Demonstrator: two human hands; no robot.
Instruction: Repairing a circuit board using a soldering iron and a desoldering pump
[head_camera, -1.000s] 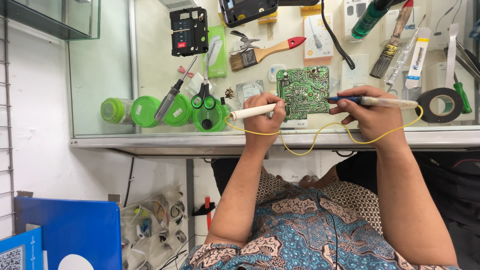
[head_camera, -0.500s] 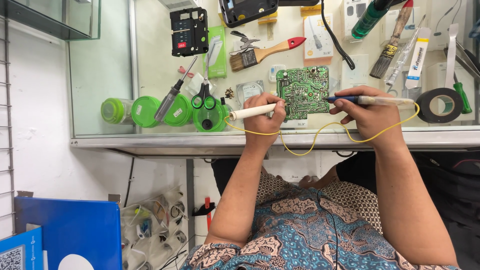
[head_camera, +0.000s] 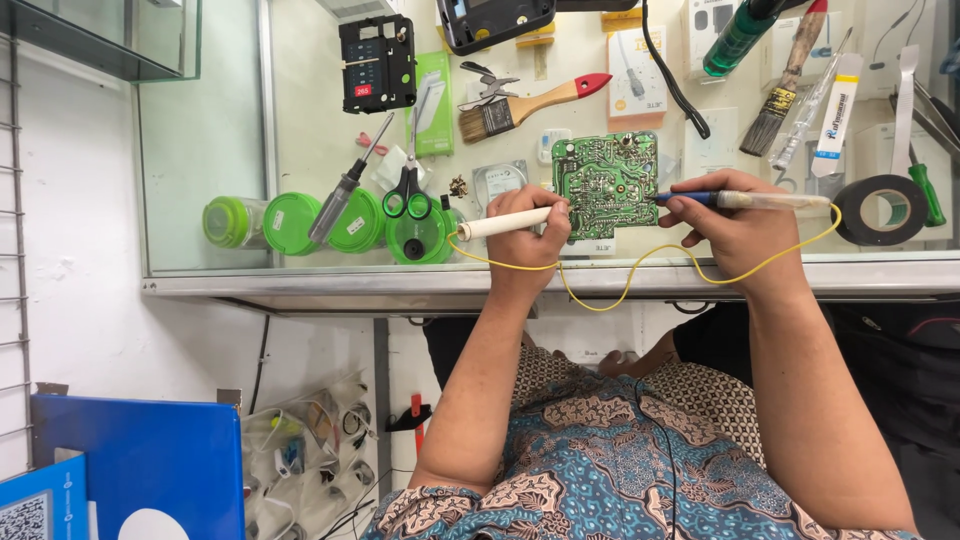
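A green circuit board (head_camera: 607, 183) lies on the glass counter (head_camera: 300, 282) in the head view. My left hand (head_camera: 529, 227) grips a cream-handled probe (head_camera: 492, 225) whose tip meets the board's left edge. My right hand (head_camera: 728, 216) holds a pen-like probe with a blue tip and clear body (head_camera: 760, 200), touching the board's right edge. A yellow wire (head_camera: 640, 271) loops between the two probes over the counter's front edge.
Left of the board lie green-handled scissors (head_camera: 406, 200), a screwdriver (head_camera: 340, 195) and green-lidded jars (head_camera: 290, 222). Paintbrushes (head_camera: 525, 107), a black device (head_camera: 377, 62) and small boxes sit behind. A roll of black tape (head_camera: 878, 209) is at the right. A blue panel (head_camera: 140, 465) stands below left.
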